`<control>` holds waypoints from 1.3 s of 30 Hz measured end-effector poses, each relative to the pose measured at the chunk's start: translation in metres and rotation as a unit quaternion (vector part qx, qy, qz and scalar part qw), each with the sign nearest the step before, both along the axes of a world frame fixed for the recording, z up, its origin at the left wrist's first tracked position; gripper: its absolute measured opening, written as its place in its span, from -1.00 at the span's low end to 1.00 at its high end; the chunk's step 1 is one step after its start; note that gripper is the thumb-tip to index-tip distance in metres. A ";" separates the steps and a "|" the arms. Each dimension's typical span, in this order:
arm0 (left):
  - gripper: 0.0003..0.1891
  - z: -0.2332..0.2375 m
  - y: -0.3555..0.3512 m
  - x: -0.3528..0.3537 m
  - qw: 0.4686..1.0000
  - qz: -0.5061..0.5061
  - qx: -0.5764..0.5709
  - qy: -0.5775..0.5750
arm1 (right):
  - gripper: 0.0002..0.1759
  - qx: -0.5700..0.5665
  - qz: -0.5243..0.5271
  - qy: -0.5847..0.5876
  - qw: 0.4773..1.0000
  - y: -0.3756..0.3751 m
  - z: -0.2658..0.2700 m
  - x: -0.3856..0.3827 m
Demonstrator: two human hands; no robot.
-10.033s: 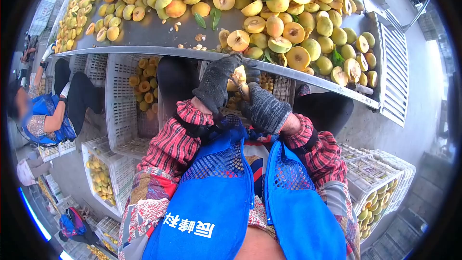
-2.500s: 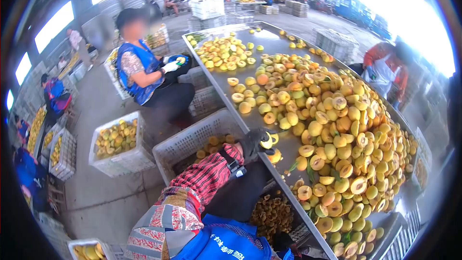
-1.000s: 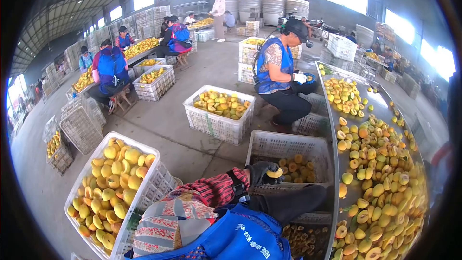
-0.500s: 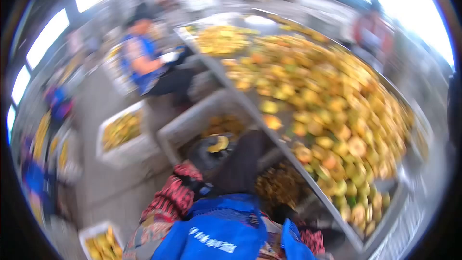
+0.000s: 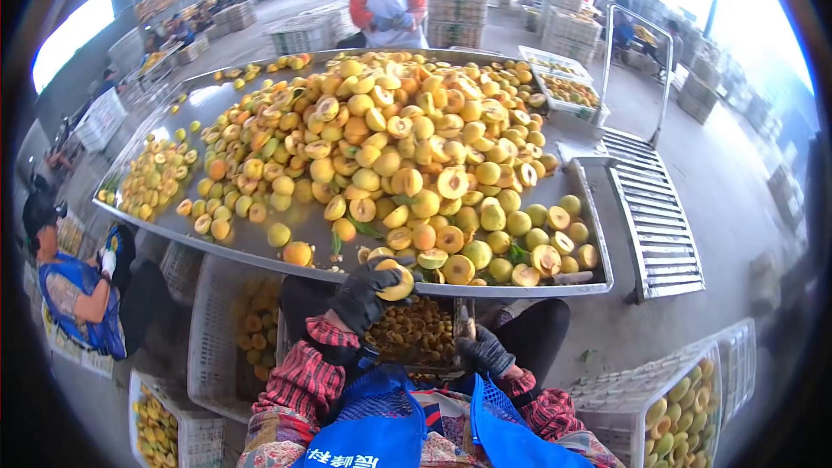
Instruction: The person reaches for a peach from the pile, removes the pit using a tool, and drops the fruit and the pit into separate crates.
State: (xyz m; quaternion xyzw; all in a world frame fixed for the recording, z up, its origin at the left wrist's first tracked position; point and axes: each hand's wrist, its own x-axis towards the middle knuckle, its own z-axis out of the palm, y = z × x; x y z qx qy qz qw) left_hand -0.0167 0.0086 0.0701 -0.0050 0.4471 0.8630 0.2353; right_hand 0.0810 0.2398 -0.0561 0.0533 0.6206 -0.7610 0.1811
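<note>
My left hand (image 5: pixel 362 296), in a dark glove, grips a yellow fruit half (image 5: pixel 395 281) at the near edge of the metal table (image 5: pixel 251 253). My right hand (image 5: pixel 485 352), gloved in grey and black, is closed round the handle of a tool (image 5: pixel 466 319) that points up toward the table edge; its tip is hard to make out. A big heap of yellow-orange fruit (image 5: pixel 416 147), many pieces cut in half, covers much of the table. Below and between my hands, a container holds small brown pieces (image 5: pixel 414 329).
Across the table stands a person in an apron (image 5: pixel 390 9). Another person in a blue vest (image 5: pixel 78 295) sits at the left. Crates of fruit lie at the lower left (image 5: pixel 186 425) and lower right (image 5: pixel 646 416). A metal cart (image 5: pixel 654 217) stands right of the table.
The view has swung to the right and steadied, so the table now lies straight ahead. Both hands now show clearly above my lap, and the seated person appears farther left.
</note>
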 end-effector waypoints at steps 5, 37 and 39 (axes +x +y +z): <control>-0.74 -0.030 0.040 0.007 0.987 -0.074 -0.119 0.078 | -0.69 -0.010 -0.056 0.017 0.998 -0.019 0.068 -0.018; -0.60 -0.031 0.029 0.007 0.999 -0.036 -0.022 0.031 | -0.58 0.041 -0.049 -0.016 0.998 -0.070 0.084 -0.064; -0.56 -0.023 0.029 0.011 0.954 -0.040 -0.209 0.212 | -0.66 0.090 -0.101 0.122 0.983 -0.073 0.064 -0.068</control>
